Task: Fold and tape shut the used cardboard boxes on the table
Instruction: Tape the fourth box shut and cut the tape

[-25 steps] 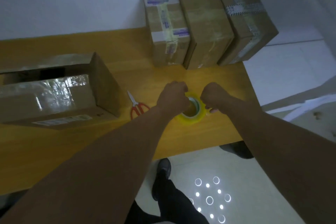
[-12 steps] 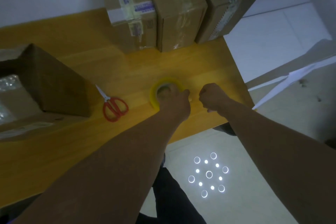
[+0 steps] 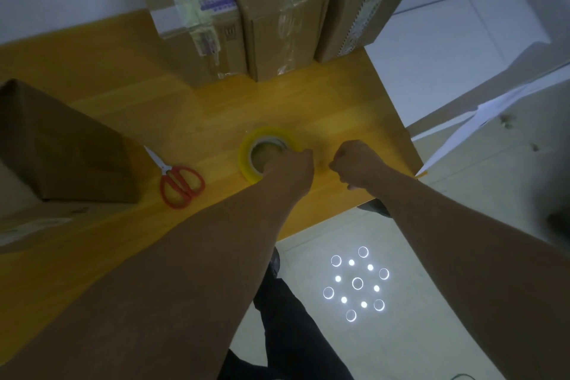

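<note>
Gripping, with left hand (image 3: 288, 168), tape roll (image 3: 271, 133) lying flat mid-table (image 3: 354, 95), hole facing up. Right hand (image 3: 357, 163) clenched at 3 o'clock, contents impossible to tell. Scissors (image 3: 182, 185) at 9 o'clock, blades toward 11. 3 taped boxes (image 3: 277, 9) at 12.

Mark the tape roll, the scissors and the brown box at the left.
tape roll (image 3: 267, 133): head view, far side of the yellow ring.
scissors (image 3: 167, 168): head view, pivot where blades meet red handles.
brown box (image 3: 61, 145): head view, dark side face.
</note>
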